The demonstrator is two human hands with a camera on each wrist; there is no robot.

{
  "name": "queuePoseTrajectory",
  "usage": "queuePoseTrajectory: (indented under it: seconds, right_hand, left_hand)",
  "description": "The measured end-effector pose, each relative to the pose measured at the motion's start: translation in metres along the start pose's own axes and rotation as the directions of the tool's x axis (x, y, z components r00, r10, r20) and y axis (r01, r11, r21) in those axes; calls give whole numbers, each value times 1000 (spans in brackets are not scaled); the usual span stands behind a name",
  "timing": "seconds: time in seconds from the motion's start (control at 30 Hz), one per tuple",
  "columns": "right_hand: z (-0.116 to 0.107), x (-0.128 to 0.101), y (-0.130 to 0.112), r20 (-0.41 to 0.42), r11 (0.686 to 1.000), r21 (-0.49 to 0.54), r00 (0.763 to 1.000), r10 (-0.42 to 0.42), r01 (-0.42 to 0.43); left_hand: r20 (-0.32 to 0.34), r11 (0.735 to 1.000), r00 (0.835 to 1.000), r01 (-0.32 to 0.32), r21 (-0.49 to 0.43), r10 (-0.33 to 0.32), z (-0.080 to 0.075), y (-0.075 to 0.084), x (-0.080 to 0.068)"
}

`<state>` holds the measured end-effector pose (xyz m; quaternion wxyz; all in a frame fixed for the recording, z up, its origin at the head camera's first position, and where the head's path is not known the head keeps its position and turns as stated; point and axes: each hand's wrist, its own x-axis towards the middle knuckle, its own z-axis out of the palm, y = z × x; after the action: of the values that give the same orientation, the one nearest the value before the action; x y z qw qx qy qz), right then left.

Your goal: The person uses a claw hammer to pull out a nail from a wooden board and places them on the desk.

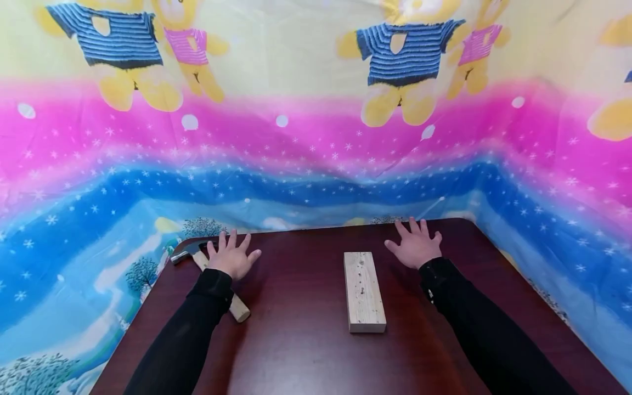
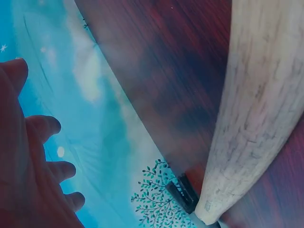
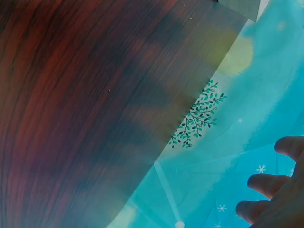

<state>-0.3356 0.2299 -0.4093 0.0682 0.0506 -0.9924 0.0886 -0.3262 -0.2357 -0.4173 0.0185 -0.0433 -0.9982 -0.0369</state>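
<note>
Both hands lie flat with fingers spread, gripping nothing. The left hand rests over the pale wooden handle of a steel-headed claw hammer, whose head pokes out just beyond its fingers; the tool seems parked there within easy reach. The right hand lies palm-down on the dark red-brown wooden table. Between the hands, nearer the right, lies a light pine block with small holes and what looks like a nail in its face. No writing or brand is legible.
</note>
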Motion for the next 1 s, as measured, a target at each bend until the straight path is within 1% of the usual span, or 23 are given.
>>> queuePoseTrajectory:
  seconds: [0.07,0.1,0.2,0.27,0.33,0.43,0.53,0.63,0.73,0.8,0.87,0.93,1.0]
  right_hand:
    - [1,1,1,-1,1000,1,1000,-2,2]
    - [1,1,1,-2,1000,1,1000,-3,3]
    - [3,3,2,-5,1000,-2,1000,-4,4]
    - [4,4,2,-5,1000,-1,1000,-4,4]
    - [4,4,1,-1,1000,-3,1000,-3,3]
    - [5,3,-1,1,1000,5,1000,-2,2]
    - [6,2,-2,5,1000,10,1000,3,-4]
    - [7,1,-2,19,1000,9,1000,4,-5]
    - [7,1,-1,26,1000,9,1000,1,-2]
    - [7,2,-1,27,1000,11,1000,1,-2]
    - [7,2,0,26,1000,13,1000,0,-1]
    - [8,3,0,28,1000,14,1000,1,-2]
    - [9,3,0,31,1000,13,1000,6,-6]
  left_hand:
    - [5,1000,1000,8,-2,-8,0,0,0]
    - [13,1000,1000,14,-18,-13,0,0,0]
    - [60,996,997,53,-66,-49,0,2,-2]
    - [107,992,991,89,-92,-79,1,2,-4]
    - [153,989,983,118,-90,-104,3,1,-6]
    - [194,986,972,149,-78,-132,5,-1,-8]
    - [214,979,962,187,-80,-167,6,-3,-10]
    - [267,958,935,268,-100,-233,4,-6,-11]
    - [336,920,892,365,-139,-303,4,-11,-13]
    - [365,896,869,414,-164,-334,5,-13,-14]
    - [380,873,852,451,-185,-359,5,-16,-15]
    - [379,859,845,472,-196,-378,5,-18,-15]
    - [393,841,832,498,-212,-393,6,-21,-13]
